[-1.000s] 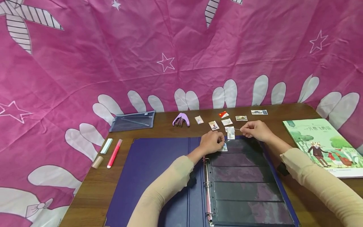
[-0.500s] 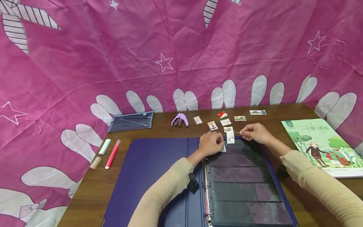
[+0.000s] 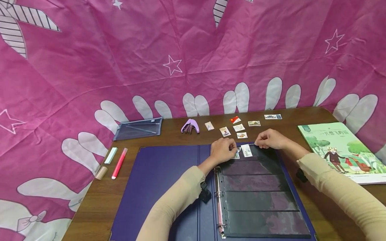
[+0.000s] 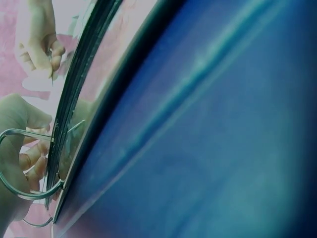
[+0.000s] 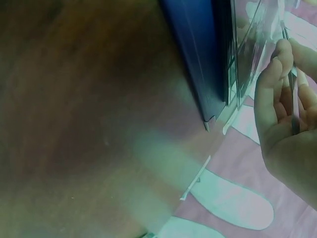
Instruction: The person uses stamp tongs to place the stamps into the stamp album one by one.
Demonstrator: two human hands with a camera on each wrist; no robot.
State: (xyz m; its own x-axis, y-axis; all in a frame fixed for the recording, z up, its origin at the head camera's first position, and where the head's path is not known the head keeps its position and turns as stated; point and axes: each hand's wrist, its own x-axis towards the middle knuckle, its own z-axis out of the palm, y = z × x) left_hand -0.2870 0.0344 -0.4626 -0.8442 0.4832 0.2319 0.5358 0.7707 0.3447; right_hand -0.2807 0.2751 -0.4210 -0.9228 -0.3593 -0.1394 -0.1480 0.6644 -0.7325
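My right hand [image 3: 271,139] pinches metal tweezers [image 5: 295,101], seen side-on in the right wrist view. At their tips is a small pale stamp [image 3: 247,151], over the top row of a black album page [image 3: 259,184]. The curled fingers of my left hand [image 3: 222,150] are at that row's left end, pinching the edge of its clear pocket strip [image 3: 239,149]. Partly hidden by those fingertips, another stamp [image 3: 236,155] lies in the row. The page sits on the metal rings [image 3: 219,194] of an open blue binder [image 3: 169,174].
Several loose stamps [image 3: 224,131] lie behind the binder, near a purple hole punch-like tool [image 3: 190,126]. A zip pouch [image 3: 138,129] is at back left, with a red marker [image 3: 119,163], a pale green stick [image 3: 110,155] and a tan piece [image 3: 101,173] below. Rightward lies a green picture book [image 3: 340,150].
My right hand has brought the stamp in the tweezers down and toward me, from overlapping a loose stamp to over the top pocket row. My left hand stays at the row's left end.
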